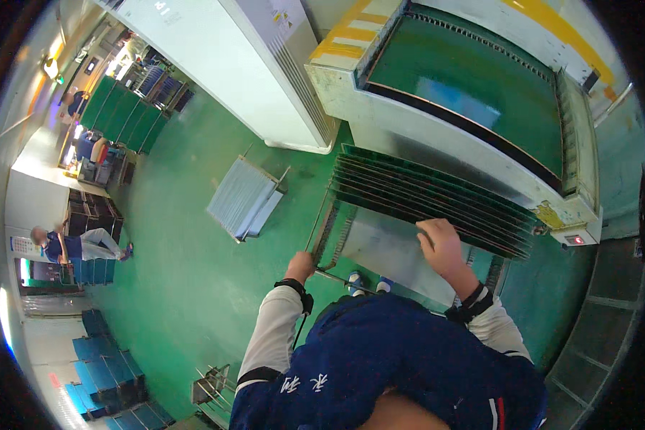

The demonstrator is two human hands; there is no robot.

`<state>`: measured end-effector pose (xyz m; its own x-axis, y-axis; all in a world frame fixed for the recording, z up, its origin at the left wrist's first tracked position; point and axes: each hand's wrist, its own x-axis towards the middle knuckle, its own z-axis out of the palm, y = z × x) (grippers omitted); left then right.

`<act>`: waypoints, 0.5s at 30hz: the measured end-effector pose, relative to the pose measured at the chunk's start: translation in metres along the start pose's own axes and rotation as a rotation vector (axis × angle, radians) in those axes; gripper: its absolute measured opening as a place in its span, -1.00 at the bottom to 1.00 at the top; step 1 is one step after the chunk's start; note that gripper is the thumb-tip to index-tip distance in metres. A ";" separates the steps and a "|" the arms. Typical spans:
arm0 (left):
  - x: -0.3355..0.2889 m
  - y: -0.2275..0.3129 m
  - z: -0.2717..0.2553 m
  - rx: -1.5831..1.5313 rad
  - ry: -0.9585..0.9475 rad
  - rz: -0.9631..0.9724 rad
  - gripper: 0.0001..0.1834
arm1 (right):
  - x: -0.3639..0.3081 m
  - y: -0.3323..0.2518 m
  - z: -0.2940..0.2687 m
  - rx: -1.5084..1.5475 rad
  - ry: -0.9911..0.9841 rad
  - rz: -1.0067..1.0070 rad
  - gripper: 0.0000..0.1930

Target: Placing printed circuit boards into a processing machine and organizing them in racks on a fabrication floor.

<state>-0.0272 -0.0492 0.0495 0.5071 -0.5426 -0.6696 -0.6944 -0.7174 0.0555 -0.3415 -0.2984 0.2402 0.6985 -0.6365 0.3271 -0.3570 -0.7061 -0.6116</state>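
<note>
Near the frame's centre, the left hand [300,267] is gripping the rack [325,231], probably steadying it, while the half-curled, seemingly unladen right hand [443,249] is hovering by slot-spaced panels [423,201] right of centre.

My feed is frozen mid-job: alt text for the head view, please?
The person's left hand grips a rack of dark panels; the right hand, open, is by them. Beyond stands a machine with a green bed; to the left, on green floor, a white cabinet and a second rack of pale sheets.

Apparently open room in rack [325,233] before panels [433,201]
</note>
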 end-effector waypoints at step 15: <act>0.019 -0.008 0.016 -0.022 0.036 0.120 -0.80 | 0.013 0.027 0.014 -0.118 -0.393 0.081 -0.80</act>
<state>-0.0202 -0.0472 0.0243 0.4391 -0.6400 -0.6305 -0.7401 -0.6556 0.1500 -0.3334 -0.3214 0.2174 0.8407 -0.5405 -0.0327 -0.4732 -0.7041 -0.5294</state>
